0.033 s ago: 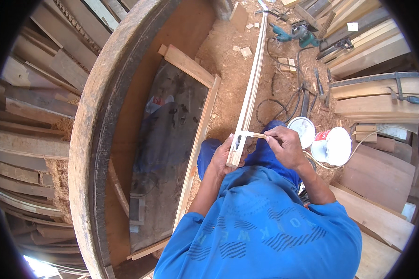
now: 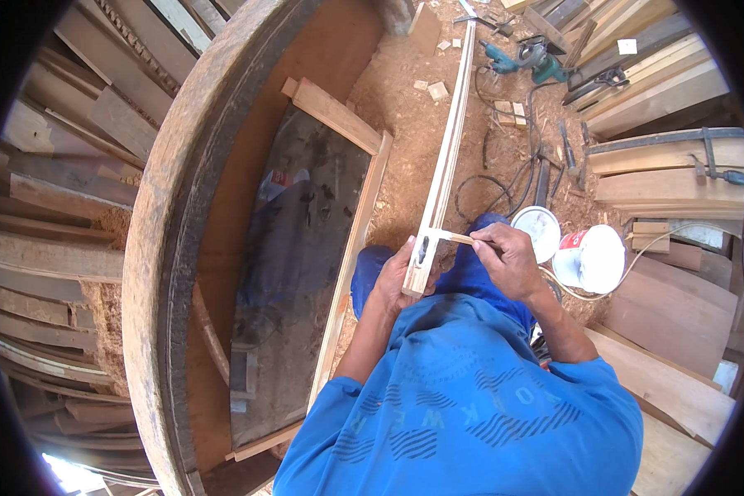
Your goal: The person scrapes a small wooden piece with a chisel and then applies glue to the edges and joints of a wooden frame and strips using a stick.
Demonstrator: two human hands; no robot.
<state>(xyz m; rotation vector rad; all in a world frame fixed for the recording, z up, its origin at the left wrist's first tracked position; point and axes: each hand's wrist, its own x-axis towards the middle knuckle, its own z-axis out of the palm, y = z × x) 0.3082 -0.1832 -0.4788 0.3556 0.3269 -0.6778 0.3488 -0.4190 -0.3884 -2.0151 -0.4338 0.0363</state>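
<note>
A long, narrow wooden strip [image 2: 448,174] runs away from me, its near end over my lap. My left hand [image 2: 394,275] is closed round that near end from the left and below, so some of its fingers are hidden. In the strip's upper face is a slot [image 2: 422,250] with white paste around it. Between the fingers and thumb of my right hand [image 2: 507,259] is a thin wooden stick [image 2: 461,239]. Its white-coated tip touches the strip at the slot's far end.
A glass-topped wooden frame [image 2: 306,240] leans inside a thick curved wooden rim [image 2: 153,248] on my left. To the right stand a white lid [image 2: 536,231] and a white tub [image 2: 591,260]. Farther off lie a green power tool [image 2: 525,59], cords [image 2: 504,194] and stacked boards [image 2: 678,186].
The stick's coated tip has shifted very slightly along the slot's far end. Both hands keep their holds and hardly move.
</note>
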